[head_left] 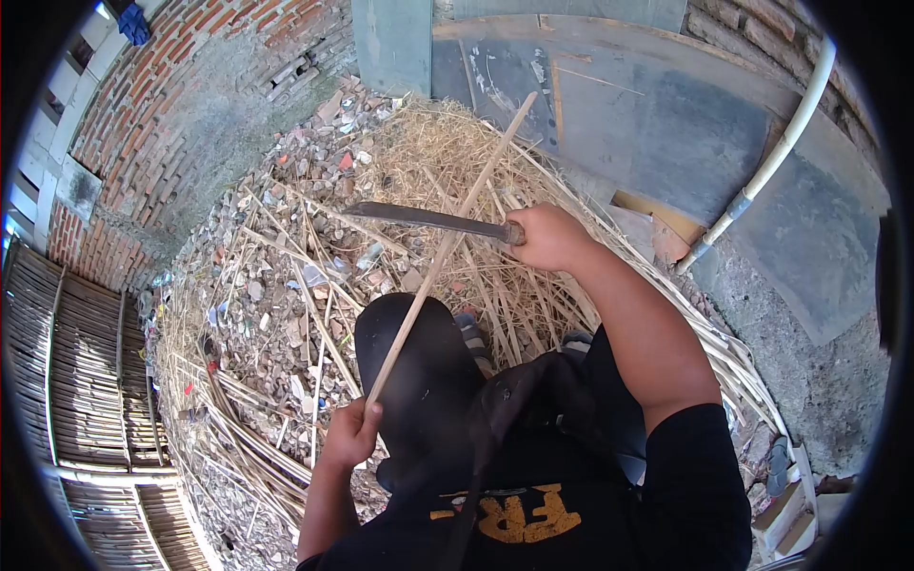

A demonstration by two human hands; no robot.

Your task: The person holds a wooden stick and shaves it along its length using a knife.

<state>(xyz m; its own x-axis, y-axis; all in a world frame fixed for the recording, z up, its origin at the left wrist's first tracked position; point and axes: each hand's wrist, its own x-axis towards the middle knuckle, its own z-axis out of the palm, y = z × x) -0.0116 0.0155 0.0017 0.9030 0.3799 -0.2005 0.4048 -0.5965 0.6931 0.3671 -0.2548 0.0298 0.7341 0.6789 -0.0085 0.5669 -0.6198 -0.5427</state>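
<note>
While the left hand grips a pale strip, right hand clenched round a machete — crossing the strip, straw at the far edge of rubble

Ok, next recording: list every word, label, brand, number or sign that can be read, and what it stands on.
"FR", probably: large orange print on the black shirt; any further letters are too distorted to read.
Small line beside it on the shirt: too small and blurred to read.
Blade tool and pale strip: no readable text visible.
</note>
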